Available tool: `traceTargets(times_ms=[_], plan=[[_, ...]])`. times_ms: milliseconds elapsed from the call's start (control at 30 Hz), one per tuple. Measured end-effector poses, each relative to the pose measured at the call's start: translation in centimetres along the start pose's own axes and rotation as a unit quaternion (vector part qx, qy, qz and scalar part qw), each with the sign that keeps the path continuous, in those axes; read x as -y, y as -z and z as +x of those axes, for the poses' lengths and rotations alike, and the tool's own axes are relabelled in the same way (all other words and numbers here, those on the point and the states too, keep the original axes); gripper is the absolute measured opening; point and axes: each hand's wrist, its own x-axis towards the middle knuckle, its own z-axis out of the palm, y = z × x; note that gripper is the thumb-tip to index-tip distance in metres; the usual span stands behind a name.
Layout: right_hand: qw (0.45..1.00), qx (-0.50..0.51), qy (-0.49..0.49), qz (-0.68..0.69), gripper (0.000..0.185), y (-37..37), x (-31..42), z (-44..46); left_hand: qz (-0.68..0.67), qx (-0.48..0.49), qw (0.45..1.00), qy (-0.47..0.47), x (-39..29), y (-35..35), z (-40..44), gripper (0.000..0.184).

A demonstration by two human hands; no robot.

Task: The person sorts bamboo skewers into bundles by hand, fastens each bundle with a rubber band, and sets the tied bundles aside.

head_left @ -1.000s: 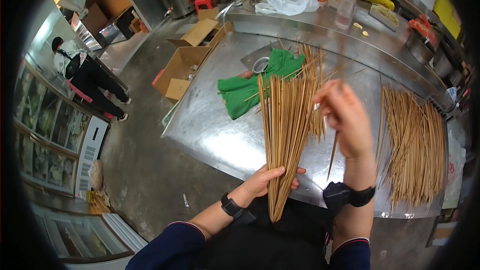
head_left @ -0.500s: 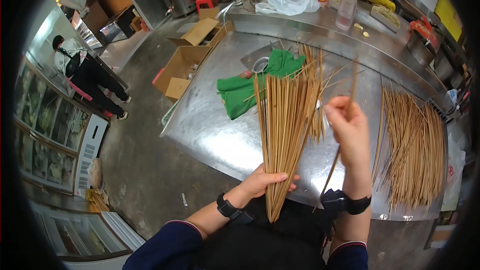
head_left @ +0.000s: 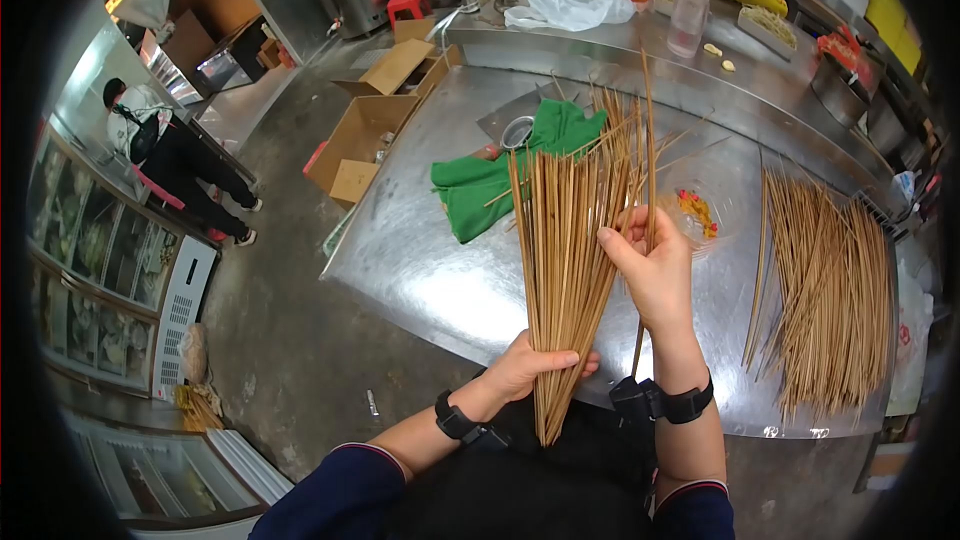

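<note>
My left hand (head_left: 532, 362) is wrapped round the lower end of a fanned bundle of thin wooden sticks (head_left: 565, 260). At the bundle's right side, my right hand (head_left: 650, 255) holds a single long stick (head_left: 651, 130) upright, its thumb close to the bundle. More loose sticks (head_left: 625, 120) lie behind the bundle, beside a green cloth (head_left: 470, 190) and a small metal ring-like dish (head_left: 518, 132). A large pile of sticks (head_left: 825, 300) is spread on the right of the metal table (head_left: 410, 260).
A clear container with red and yellow bits (head_left: 697, 215) is right of my right hand. Behind are a plastic bag (head_left: 575, 0), a clear cup (head_left: 688, 20) and a pot (head_left: 842, 85). Cardboard boxes (head_left: 365, 135) stand left; a person (head_left: 175, 155) bends farther off.
My right hand has moved left to the bundle with its stick, now more upright. The clear container it had hidden now shows. My left hand keeps its hold.
</note>
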Motion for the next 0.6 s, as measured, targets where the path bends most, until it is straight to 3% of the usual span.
traceTargets(times_ms=[267,333,600], plan=[[0.993,0.034,-0.059,0.095,0.013,0.7,-0.4,0.3,-0.002,0.019,1.000,0.000,-0.1,0.1,0.1,0.035],[0.986,0.028,-0.112,0.121,0.012,0.8,0.2,0.2,-0.004,0.015,1.000,-0.001,-0.1,0.2,0.0,0.034],[0.996,0.026,-0.046,0.079,0.016,0.9,-0.5,0.1,-0.021,0.017,1.000,0.002,0.1,0.4,-0.1,0.034]])
